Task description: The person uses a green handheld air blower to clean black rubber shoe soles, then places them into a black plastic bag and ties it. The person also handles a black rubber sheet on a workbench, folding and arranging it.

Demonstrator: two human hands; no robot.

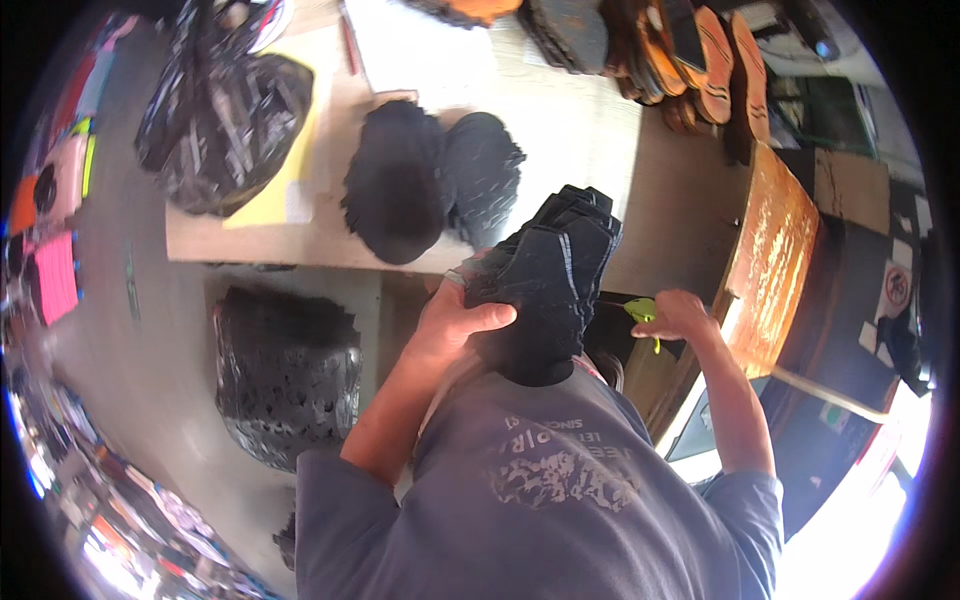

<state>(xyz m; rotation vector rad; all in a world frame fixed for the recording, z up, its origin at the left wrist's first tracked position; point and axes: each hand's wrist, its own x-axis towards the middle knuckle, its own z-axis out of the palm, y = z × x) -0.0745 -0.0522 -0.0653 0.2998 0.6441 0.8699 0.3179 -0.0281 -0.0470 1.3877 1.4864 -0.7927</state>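
Observation:
A thick stack of flat black sole-shaped pieces (545, 285) lies against the front of my shirt, at the near edge of the table. My left hand (455, 322) is closed on the left side of this stack, its thumb pressed over the top piece. A pale streak runs along the upper part of the stack. To the right of it, my right hand (682, 318) is wrapped round lime-green-handled scissors (641, 311). Their thin blades point left toward the stack; the tips are hard to make out.
Two more black piles (397, 185) rest on the wooden table (200, 235), beside a black plastic bag (230, 130). Shoe soles and brown shoe parts (712, 65) crowd the far right. A wooden panel (775, 260) stands right; a black bundle (285, 370) sits below the table's left part.

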